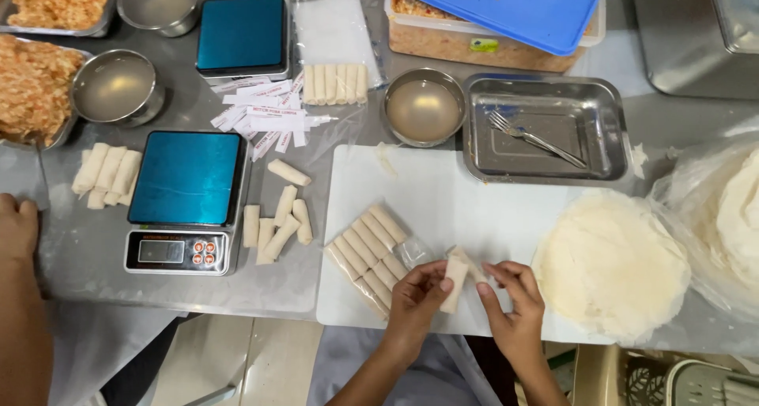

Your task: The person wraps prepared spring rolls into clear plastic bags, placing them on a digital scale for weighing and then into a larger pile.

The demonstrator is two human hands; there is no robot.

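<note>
My left hand and my right hand together hold a pale rolled spring roll over the near edge of a white cutting board. Just left of my hands lies a slanted row of several finished rolls in a clear plastic bag. A round stack of thin white wrappers lies to the right of my right hand.
A steel tray with a fork and a bowl of cloudy liquid stand behind the board. Two blue-topped scales, loose rolls, paper labels, filling trays and a blue-lidded tub crowd the steel table. Another person's arm is at left.
</note>
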